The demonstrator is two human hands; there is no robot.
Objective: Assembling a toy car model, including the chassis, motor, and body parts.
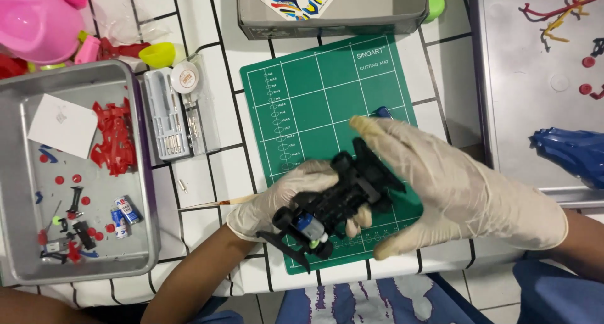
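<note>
Head view, lower centre of frame: black toy car chassis (340, 201), wheels fitted, blue motor showing. Our gloved left hand (283, 201) cups it from beneath, fingers closed around it; our gloved right hand (453, 189) lies flat against its right side, above green cutting mat (314, 91).

The tabletop (207, 167) is covered in white squares divided by thin black lines, like tile. At its middle lies a green cutting mat (314, 104) with a pale printed grid. At 9 o'clock sits a shallow metal tray (16, 192), and another metal tray (503, 110) fills the 3 o'clock side. A grey box (333, 12) stands at 12 o'clock. A clear plastic parts case (167, 119) lies between the left tray and the mat. Light is even and soft, with faint shadows.
</note>
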